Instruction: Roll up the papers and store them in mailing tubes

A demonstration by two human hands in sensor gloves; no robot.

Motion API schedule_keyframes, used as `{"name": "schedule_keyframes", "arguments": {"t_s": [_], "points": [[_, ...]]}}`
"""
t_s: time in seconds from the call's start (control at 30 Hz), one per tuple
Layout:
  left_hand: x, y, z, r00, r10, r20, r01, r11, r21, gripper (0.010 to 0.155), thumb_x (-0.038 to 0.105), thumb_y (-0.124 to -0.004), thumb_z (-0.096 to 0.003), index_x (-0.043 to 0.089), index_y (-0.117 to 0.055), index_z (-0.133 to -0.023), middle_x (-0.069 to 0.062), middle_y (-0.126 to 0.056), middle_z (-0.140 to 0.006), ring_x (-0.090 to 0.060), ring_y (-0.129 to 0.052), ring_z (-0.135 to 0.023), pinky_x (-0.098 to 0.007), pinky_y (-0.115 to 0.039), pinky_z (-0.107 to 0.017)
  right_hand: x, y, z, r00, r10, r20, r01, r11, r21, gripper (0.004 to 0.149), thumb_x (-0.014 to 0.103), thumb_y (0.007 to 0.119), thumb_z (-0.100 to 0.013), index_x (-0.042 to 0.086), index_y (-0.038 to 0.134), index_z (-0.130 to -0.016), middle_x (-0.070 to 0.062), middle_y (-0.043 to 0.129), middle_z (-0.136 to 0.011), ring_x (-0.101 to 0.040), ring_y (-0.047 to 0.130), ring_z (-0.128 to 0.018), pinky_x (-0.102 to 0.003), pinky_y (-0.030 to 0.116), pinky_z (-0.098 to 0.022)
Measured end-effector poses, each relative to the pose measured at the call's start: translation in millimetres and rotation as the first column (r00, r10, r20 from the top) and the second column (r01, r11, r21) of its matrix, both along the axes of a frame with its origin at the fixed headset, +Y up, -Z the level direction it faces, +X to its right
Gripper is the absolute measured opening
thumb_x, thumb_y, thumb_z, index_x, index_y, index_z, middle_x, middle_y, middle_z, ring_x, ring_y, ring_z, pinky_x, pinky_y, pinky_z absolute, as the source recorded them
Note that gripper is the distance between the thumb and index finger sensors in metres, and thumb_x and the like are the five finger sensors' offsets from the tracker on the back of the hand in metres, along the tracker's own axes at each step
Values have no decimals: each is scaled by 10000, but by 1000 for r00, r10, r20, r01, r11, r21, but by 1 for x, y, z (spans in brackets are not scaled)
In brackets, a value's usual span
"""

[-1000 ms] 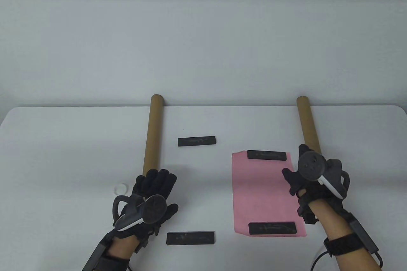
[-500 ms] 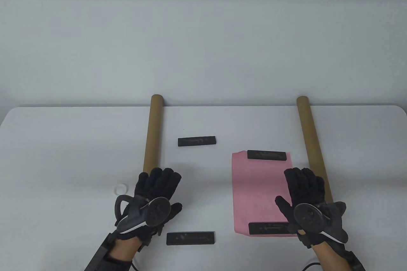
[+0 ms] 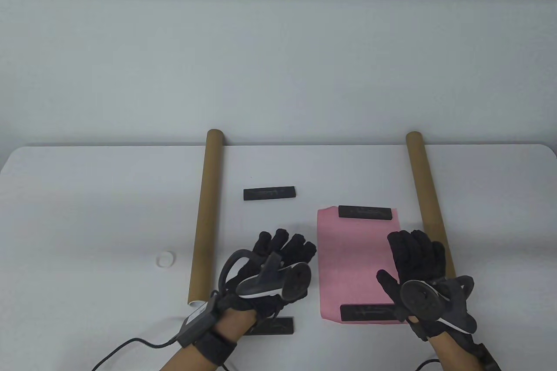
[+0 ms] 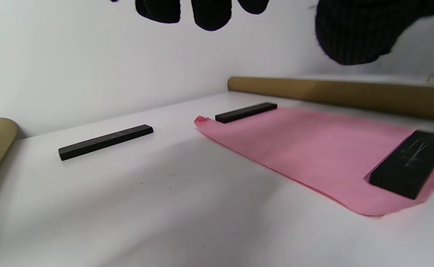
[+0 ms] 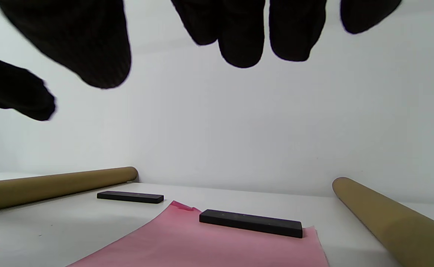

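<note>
A pink paper sheet (image 3: 352, 266) lies flat on the white table, held by a black bar (image 3: 364, 212) at its far end and another black bar (image 3: 370, 312) at its near end. A brown mailing tube (image 3: 203, 218) lies left of centre; a second brown tube (image 3: 428, 201) lies at the right. My left hand (image 3: 278, 258) hovers open just left of the paper, holding nothing. My right hand (image 3: 415, 262) hovers open over the paper's right edge and the right tube, empty. The paper shows in the left wrist view (image 4: 313, 152) and in the right wrist view (image 5: 217, 241).
A loose black bar (image 3: 269, 193) lies between the tubes. Another black bar (image 3: 276, 326) lies under my left wrist. A white tube cap (image 3: 165, 259) sits left of the left tube. A pale wall stands behind the table's far edge.
My left hand has moved right from the left tube's near end to beside the pink paper. My right hand pulled back from the right tube and opened, then stayed put.
</note>
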State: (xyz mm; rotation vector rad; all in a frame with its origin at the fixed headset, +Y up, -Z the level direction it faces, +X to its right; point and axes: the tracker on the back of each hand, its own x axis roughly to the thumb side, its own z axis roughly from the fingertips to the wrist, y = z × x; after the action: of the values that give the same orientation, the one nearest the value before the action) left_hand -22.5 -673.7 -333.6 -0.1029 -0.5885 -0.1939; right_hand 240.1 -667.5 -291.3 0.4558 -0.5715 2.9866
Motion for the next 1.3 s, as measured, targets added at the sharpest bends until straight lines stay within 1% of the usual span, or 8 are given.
{"name": "schedule_keyframes", "arguments": {"t_s": [0.23, 0.47, 0.6, 0.83, 1.0, 1.1, 1.2, 1.3], "points": [[65, -52, -67, 977, -204, -56, 191, 964, -186, 920, 705, -729, -329, 403, -315, -1092, 54, -386, -1200, -348, -432, -1154, -568, -423, -805, -6, -5, -3, 1000, 0, -11, -1, 998, -61, 856, 512, 837, -489, 25, 507, -1111, -252, 616, -1098, -640, 626, -986, -791, 516, -620], [76, -90, -106, 981, -162, -110, 117, 935, -334, 988, 753, -705, -261, 406, -277, -1081, 43, -283, -1190, -312, -309, -1156, -523, -340, -800, -4, -11, -7, 1000, 8, -5, -8, 994, -104, 857, 513, 836, -491, 24, 506, -1112, -251, 615, -1098, -640, 622, -988, -792, 518, -620], [76, -103, -111, 974, -203, -102, 151, 914, -376, 980, 766, -675, -248, 425, -264, -1069, 53, -253, -1180, -327, -284, -1147, -522, -342, -797, -2, -15, -10, 1000, 25, -1, -25, 990, -137, 857, 515, 835, -491, 28, 503, -1114, -249, 612, -1101, -639, 617, -991, -791, 515, -623], [71, -105, -111, 979, -156, -127, 94, 913, -398, 974, 770, -674, -248, 433, -267, -1067, 40, -252, -1172, -334, -304, -1142, -514, -338, -789, -9, -15, -15, 996, 87, -32, -91, 975, -204, 851, 518, 851, -481, 55, 524, -1116, -219, 628, -1109, -612, 622, -1013, -784, 529, -649], [72, -106, -111, 976, -166, -142, 95, 908, -409, 974, 767, -654, -261, 403, -251, -1070, 23, -231, -1169, -337, -280, -1142, -521, -324, -790, -18, -23, -24, 974, 184, -129, -220, 891, -396, 812, 511, 873, -467, 95, 582, -1100, -177, 693, -1085, -547, 691, -1010, -763, 554, -677], [74, -106, -112, 972, -176, -153, 96, 899, -427, 976, 762, -650, -268, 387, -238, -1069, 10, -213, -1167, -344, -264, -1141, -529, -320, -791, -23, -38, -29, 947, 251, -200, -319, 809, -493, 790, 502, 891, -452, 107, 624, -1082, -167, 730, -1060, -537, 712, -996, -754, 568, -676], [75, -106, -112, 972, -173, -157, 92, 901, -425, 973, 760, -648, -271, 382, -238, -1069, 4, -213, -1164, -347, -269, -1140, -530, -323, -792, -27, -57, -32, 904, 349, -248, -429, 736, -524, 753, 482, 913, -437, 137, 669, -1061, -146, 759, -1039, -516, 731, -991, -740, 583, -684], [73, -107, -112, 974, -156, -166, 70, 899, -432, 970, 764, -644, -272, 391, -231, -1067, 13, -202, -1162, -340, -254, -1140, -532, -326, -793, -32, -72, -31, 868, 407, -285, -497, 711, -497, 713, 470, 941, -413, 178, 720, -1026, -115, 802, -998, -480, 772, -975, -719, 617, -687]]}}
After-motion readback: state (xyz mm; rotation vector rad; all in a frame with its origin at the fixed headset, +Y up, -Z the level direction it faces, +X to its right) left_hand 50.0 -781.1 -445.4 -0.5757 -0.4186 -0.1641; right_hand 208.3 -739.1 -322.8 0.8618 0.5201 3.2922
